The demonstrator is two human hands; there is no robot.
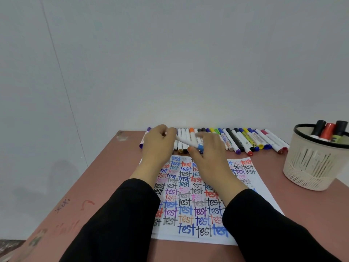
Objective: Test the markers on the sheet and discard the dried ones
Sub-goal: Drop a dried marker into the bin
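Hands (158, 142) (205, 148) raised over sheet (264, 188), both gripping blue-capped marker (187, 142)

Both hands (181, 148) on a blue-capped marker (188, 143) above the sheet (264, 191).

Left side of the table (105, 178) is wide open for me to move around. The far edge is blocked by the marker row (245, 139) lined up against the wall (188, 63), and the mesh basket (313, 165) (markers sticking up out of it) takes the right corner, well clear of the sheet (264, 193).
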